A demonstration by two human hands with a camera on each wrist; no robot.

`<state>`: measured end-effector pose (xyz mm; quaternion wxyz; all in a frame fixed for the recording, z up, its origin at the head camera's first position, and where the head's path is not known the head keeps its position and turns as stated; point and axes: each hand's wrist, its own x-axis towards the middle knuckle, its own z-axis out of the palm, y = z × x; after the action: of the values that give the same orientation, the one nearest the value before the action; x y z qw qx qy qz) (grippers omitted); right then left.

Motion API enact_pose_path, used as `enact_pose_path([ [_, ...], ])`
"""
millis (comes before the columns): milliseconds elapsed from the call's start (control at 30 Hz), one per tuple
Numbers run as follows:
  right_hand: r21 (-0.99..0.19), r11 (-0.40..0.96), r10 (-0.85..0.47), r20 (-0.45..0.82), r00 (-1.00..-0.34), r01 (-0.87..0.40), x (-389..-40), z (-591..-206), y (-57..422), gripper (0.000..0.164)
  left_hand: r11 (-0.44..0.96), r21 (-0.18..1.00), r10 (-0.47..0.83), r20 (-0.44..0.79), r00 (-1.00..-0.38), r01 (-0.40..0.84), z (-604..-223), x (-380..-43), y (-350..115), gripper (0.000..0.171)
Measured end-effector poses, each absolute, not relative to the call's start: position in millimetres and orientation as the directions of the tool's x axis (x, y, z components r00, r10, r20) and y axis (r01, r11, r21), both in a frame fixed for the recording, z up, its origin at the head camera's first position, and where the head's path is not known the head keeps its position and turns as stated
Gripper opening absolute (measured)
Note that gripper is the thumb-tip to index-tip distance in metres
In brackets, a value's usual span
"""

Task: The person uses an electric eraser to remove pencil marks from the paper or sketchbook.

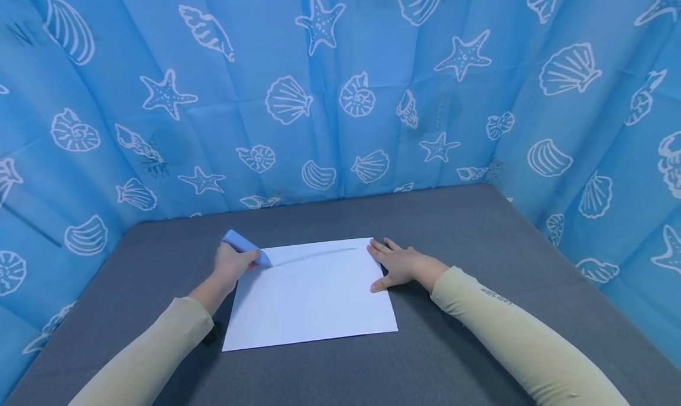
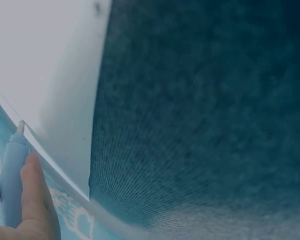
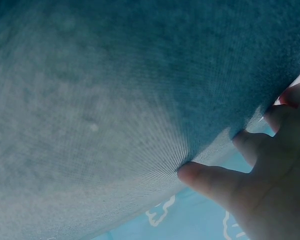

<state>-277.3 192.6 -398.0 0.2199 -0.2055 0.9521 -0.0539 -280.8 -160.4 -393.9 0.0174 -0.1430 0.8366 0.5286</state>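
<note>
A white sheet of paper (image 1: 314, 299) lies flat on the grey table. At its upper left corner my left hand (image 1: 230, 263) grips a thick light-blue pen-shaped tool (image 1: 246, 246), tilted with its tip down at the sheet. The left wrist view shows the tool (image 2: 12, 175) between thumb and fingers, its narrow pale tip (image 2: 21, 126) right at the paper. A thin grey line (image 1: 319, 255) runs from near the tip toward the sheet's upper right. With spread fingers, my right hand (image 1: 399, 265) rests across the right edge, thumb and fingertips over the paper.
Grey cloth covers the table (image 1: 340, 373). A blue curtain (image 1: 330, 134) with white shells and starfish hangs behind it and along both sides. Pale sleeves (image 1: 154, 347) cover both forearms.
</note>
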Motion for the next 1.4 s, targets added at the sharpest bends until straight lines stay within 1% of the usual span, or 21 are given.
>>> enact_pose_path([
  [167,-0.198,0.908,-0.419,-0.400,-0.815,-0.370,-276.2,-398.9,190.6,0.104,0.414,0.875,-0.214,-0.175,-0.961,-0.252,-393.6,-280.1,-160.6,0.067],
  [400,-0.202,0.910,-0.413,-0.392,-0.822,-0.362,-276.3,-396.5,192.9,0.104,0.427,0.869,-0.208,-0.174,-0.963,-0.250,-389.9,-277.8,-158.9,0.062],
  [567,-0.198,0.907,-0.421,-0.385,-0.821,-0.372,-275.3,-396.8,194.4,0.104,0.419,0.875,-0.218,-0.159,-0.963,-0.240,-390.5,-281.6,-158.9,0.063],
  [733,-0.210,0.899,-0.438,-0.386,-0.812,-0.385,-273.3,-398.9,193.4,0.104,0.418,0.871,-0.216,-0.180,-0.960,-0.257,-391.1,-280.1,-157.7,0.065],
  [1000,-0.201,0.905,-0.425,-0.380,-0.822,-0.375,-274.7,-396.1,194.3,0.103,0.439,0.864,-0.209,-0.166,-0.964,-0.244,-389.2,-280.6,-157.8,0.066],
  [1300,-0.208,0.903,-0.429,-0.382,-0.819,-0.376,-275.0,-399.0,193.2,0.103,0.451,0.856,-0.216,-0.171,-0.961,-0.254,-389.2,-278.5,-154.9,0.061],
  [1400,-0.199,0.906,-0.422,-0.380,-0.823,-0.373,-275.3,-398.1,192.6,0.103,0.454,0.857,-0.215,-0.160,-0.963,-0.244,-387.7,-277.9,-154.8,0.064],
])
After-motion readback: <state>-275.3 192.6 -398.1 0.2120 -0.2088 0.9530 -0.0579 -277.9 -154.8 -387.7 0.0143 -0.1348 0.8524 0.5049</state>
